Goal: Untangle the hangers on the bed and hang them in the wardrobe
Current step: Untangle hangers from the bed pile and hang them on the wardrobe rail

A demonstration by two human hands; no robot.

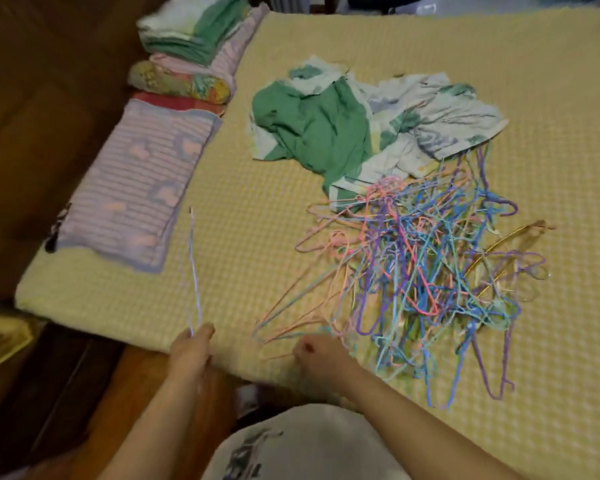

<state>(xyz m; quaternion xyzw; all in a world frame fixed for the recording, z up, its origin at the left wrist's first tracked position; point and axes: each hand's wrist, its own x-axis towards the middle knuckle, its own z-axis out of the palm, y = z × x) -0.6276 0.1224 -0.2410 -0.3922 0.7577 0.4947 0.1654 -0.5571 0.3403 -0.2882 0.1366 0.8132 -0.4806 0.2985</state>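
Hangers [420,271] lie in a tangled heap on a bed [257,202] covered in a yellow textured spread, seen from above by the person standing at its near edge. The heap is made of thin wire hangers in pink, blue, purple and turquoise, with a gold one [499,244] at its right side. It sits on the right half of the bed, just below a crumpled green and pale floral cloth [343,126], whose lower edge touches the top of the heap.

The left hand [192,344] is at the near edge of the bed, well to the left of the heap. Its fingers pinch the lower end of a single pale purple hanger [193,268], which stands up and away from the hand, apart from the rest.

The right hand [317,353] rests at the near left corner of the heap, its fingers curled round the thin pink wire of a hanger [291,317] at the edge of the tangle.

Along the left side of the bed lie a striped lilac blanket [136,192], a floral bolster [177,81] and a stack of folded green and white linen [194,26].
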